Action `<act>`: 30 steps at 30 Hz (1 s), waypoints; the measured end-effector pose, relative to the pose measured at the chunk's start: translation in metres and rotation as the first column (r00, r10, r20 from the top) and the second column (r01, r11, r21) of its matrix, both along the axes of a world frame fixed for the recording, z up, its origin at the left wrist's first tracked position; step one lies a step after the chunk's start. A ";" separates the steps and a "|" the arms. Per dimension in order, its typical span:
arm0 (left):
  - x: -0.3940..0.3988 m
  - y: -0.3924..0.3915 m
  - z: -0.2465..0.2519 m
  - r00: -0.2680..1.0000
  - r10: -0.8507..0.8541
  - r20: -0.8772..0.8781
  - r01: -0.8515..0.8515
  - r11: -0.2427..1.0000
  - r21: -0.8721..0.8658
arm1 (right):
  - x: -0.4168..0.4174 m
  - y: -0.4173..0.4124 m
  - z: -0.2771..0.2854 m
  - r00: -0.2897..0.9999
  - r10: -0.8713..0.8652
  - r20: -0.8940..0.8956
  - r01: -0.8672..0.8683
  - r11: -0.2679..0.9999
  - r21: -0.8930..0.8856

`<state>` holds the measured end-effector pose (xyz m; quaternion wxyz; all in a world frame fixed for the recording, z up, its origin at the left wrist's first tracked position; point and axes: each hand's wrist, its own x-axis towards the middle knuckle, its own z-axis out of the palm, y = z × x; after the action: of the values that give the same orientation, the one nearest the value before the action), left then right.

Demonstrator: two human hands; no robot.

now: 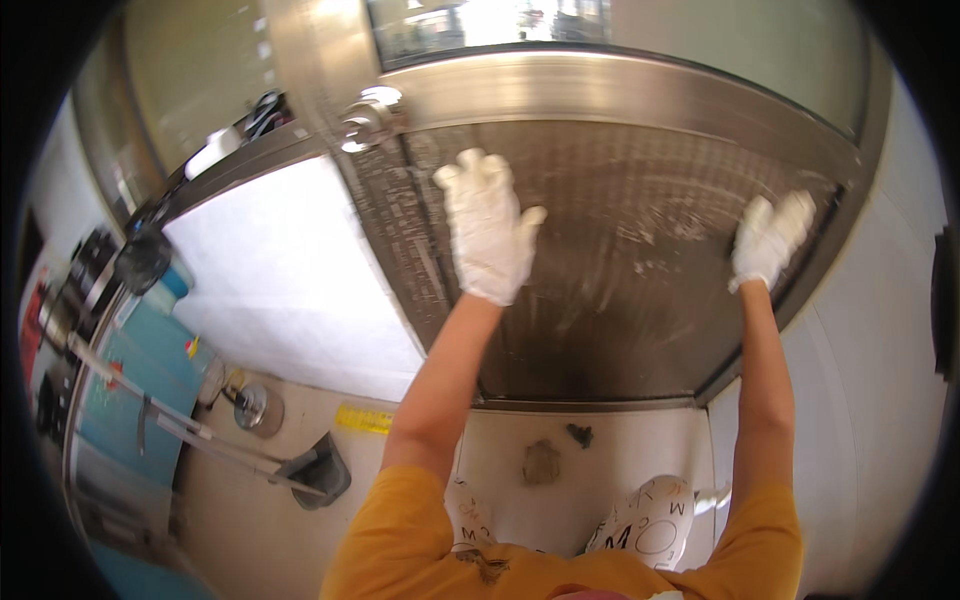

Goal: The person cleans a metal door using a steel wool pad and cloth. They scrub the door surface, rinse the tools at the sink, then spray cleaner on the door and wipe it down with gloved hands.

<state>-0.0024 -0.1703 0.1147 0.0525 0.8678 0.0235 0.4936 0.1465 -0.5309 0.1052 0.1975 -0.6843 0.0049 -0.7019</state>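
My left hand (487,225), in a white glove, reaches up with its fingers apart at the left part of a brown metal-framed door's lower panel (592,322). No object shows in it. At the panel's right edge is my right hand (772,236), also gloved and slightly blurred. Its palm faces the door, so whatever may lie under it is hidden; a little dark edge shows beside it. Pale streaks and wet-looking smears (667,221) curve across the panel between the hands. A round metal doorknob (367,124) sits above and left of my left hand.
A long-handled dustpan (315,472) stands at left on the tiled floor. Near it are a metal canister (259,411) and a yellow floor strip (365,418). A crumpled cloth-like piece (541,462) and a dark scrap (580,435) lie before me. A pale wall (847,375) borders the right.
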 end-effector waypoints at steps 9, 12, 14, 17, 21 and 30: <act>0.000 -0.023 -0.007 0.990 -0.133 0.044 0.104 0.910 0.401 | -0.050 0.154 -0.004 0.945 0.026 -0.326 -0.111 0.963 -0.246; 0.000 -0.021 -0.033 0.941 -0.290 -0.175 0.305 0.950 0.068 | -0.089 0.195 0.028 0.595 -0.102 -0.797 -0.564 0.654 -0.505; -0.002 -0.020 -0.045 0.920 -0.381 -0.096 0.386 0.922 0.036 | -0.097 0.187 0.034 0.893 0.035 -0.448 -0.424 0.392 -0.816; 0.005 -0.034 -0.038 0.974 -0.144 -0.174 0.201 0.904 0.376 | -0.076 0.126 0.038 0.907 0.252 -0.339 -0.418 0.426 -0.802; 0.033 -0.074 -0.001 0.997 -0.040 0.063 0.001 0.852 0.524 | -0.028 0.046 0.042 0.980 0.095 -0.177 -0.150 0.934 -0.324; 0.091 -0.207 -0.037 0.814 -0.488 -0.314 0.580 0.681 0.446 | 0.032 -0.015 -0.117 0.954 0.099 -0.281 0.087 0.811 0.579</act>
<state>0.0890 -0.3772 0.0779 -0.0454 0.8552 -0.3621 0.3680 0.1782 -0.5455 -0.0120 0.3977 -0.6880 0.2482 -0.5540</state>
